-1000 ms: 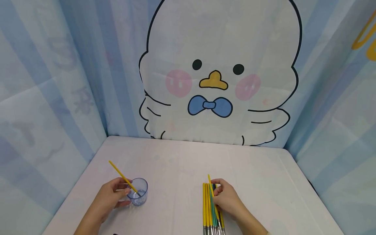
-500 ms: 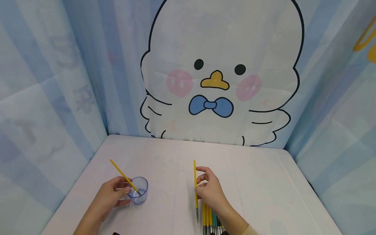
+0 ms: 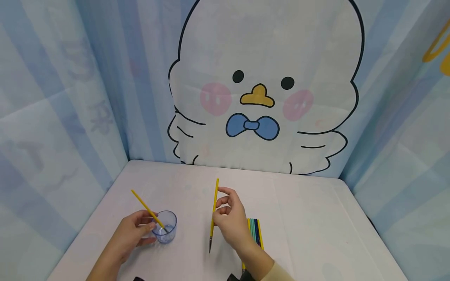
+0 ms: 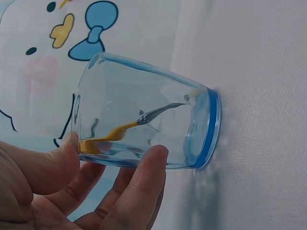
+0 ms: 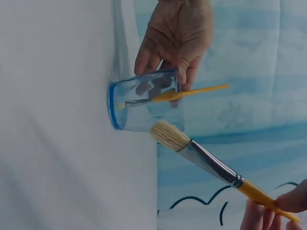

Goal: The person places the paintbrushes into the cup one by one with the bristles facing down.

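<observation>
On the left of the table a clear bluish plastic cup point(image 3: 172, 222) stands upright, and my left hand point(image 3: 131, 233) holds its side with thumb and fingers. One yellow-handled paintbrush point(image 3: 143, 203) leans in the cup, its tip down; the left wrist view shows its metal ferrule point(image 4: 156, 114) inside. My right hand point(image 3: 233, 221) pinches a second yellow paintbrush point(image 3: 215, 199) above the table, bristles downward. In the right wrist view that brush has flat pale bristles point(image 5: 170, 135), which appear near the cup but apart from it in the head view.
Several yellow, green and dark-blue paintbrushes point(image 3: 254, 230) lie side by side behind my right wrist, partly hidden by the forearm. The white-covered table point(image 3: 309, 222) extends beyond them. Printed curtains point(image 3: 151, 97) enclose the back and sides.
My right hand has lifted a yellow paintbrush from the row and carried it left, towards the cup. The left hand and cup have stayed in place.
</observation>
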Action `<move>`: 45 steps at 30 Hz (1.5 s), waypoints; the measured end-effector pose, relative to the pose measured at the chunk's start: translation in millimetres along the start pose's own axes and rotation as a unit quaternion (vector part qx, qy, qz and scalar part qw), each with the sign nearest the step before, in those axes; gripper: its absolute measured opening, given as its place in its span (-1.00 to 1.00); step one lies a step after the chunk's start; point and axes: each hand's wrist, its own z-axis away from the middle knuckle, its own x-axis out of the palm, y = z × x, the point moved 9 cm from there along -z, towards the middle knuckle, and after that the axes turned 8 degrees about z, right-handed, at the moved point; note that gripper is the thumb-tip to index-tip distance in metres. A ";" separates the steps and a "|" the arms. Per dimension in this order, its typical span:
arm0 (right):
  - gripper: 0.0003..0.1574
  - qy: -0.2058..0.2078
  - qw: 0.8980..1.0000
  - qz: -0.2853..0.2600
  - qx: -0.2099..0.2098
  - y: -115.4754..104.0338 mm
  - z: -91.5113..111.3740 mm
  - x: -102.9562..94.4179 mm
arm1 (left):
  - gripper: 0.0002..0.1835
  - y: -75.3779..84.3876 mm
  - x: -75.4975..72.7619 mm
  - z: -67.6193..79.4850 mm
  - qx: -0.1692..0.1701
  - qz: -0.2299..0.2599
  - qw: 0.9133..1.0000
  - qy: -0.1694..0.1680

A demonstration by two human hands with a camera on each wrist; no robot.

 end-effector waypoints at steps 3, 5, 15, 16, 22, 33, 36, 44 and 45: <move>-0.14 0.004 1.000 -0.014 -0.008 -6.7 -0.3 9.8 | -0.59 -0.3 0.7 -0.7 -0.001 -0.003 1.000 0.000; -0.15 0.006 1.000 -0.023 -0.019 -10.7 -1.1 16.4 | -0.59 -0.8 1.0 -1.2 -0.003 -0.004 1.000 -0.001; -0.16 0.035 0.996 -0.066 -0.053 -22.2 -9.7 41.5 | -0.59 -0.7 0.5 -0.7 -0.005 -0.005 1.000 0.000; -0.16 0.038 0.995 -0.072 -0.057 -24.2 -10.7 43.6 | -0.59 -0.6 0.5 -0.8 -0.004 -0.005 1.000 0.001; -0.14 0.044 0.990 -0.104 -0.089 -39.3 -14.0 56.1 | -0.59 0.4 0.8 -1.1 0.002 -0.011 1.000 0.003; -0.16 0.057 0.983 -0.117 -0.133 -48.6 -22.3 73.1 | -0.58 -1.2 0.1 -2.2 -0.003 -0.014 1.000 0.007; -0.17 0.056 0.984 -0.101 -0.138 -46.9 -25.0 77.2 | -0.58 -1.2 0.0 -2.6 -0.004 -0.014 1.000 0.008; -0.17 0.031 0.989 -0.049 -0.137 -34.9 -33.0 93.0 | -0.58 -1.1 -0.5 -1.9 -0.003 -0.019 1.000 0.009; -0.16 0.025 0.989 -0.044 -0.137 -33.5 -33.8 94.9 | -0.58 -1.1 -0.6 -1.9 -0.003 -0.020 1.000 0.010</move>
